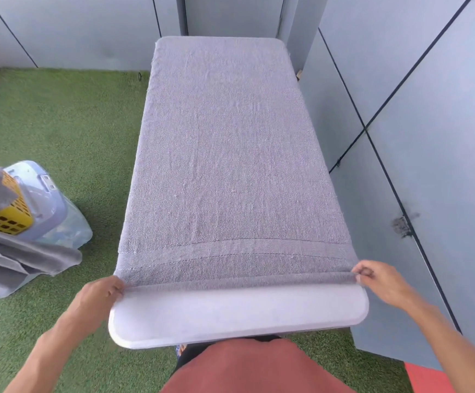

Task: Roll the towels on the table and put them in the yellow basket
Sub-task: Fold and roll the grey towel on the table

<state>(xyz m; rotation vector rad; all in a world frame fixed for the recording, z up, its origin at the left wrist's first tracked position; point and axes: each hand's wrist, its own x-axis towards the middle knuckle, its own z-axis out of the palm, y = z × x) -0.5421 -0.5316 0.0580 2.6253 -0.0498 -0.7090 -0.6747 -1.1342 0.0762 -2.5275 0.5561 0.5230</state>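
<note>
— Grey terry towel (230, 154) lies flat along the white rounded table (230, 313); rolling looks about to start?

— I judge so. Left hand (100, 293) and right hand (381, 279) pinch its near hem corners; everything else stretches beyond the fingertips.

— Next?

— Curl the hem forward evenly. Yellow slotted basket (6, 217) waits far left.

The person wears a loose top (259, 367) in a dull brick red — plain cloth, with no print or marking to be seen — and a brighter red patch of the same sort of cloth shows at the lower right edge. Both forearms are bare, with no sleeve, watch or band; the left hand (100, 293) and right hand (381, 282) carry no ring or glove. Something dark shows just under the top's hem — too little of it to tell what.
</note>
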